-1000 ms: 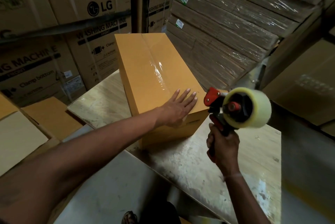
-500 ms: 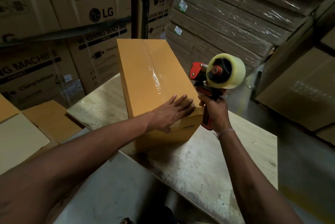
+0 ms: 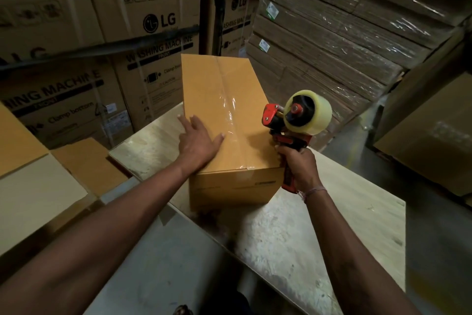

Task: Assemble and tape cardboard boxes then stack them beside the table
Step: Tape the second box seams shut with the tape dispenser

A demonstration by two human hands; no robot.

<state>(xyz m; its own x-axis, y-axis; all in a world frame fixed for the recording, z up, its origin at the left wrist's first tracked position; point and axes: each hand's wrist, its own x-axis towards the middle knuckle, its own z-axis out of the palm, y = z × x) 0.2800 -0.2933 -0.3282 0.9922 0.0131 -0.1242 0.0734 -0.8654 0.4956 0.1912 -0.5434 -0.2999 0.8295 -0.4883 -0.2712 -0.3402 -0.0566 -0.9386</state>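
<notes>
Left hand [image 3: 198, 139] lies flat, fingers spread, on the taped box [image 3: 224, 120] between both hands, likely steadying it, while right hand [image 3: 297, 165] grips the tape dispenser [image 3: 297, 119] upright beside its near corner.

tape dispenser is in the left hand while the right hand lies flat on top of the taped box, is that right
Not quite: the hands are swapped. In the head view the right hand grips the tape dispenser by its red handle beside the box, while the left hand lies flat on top of the taped box. The rest holds.
</notes>
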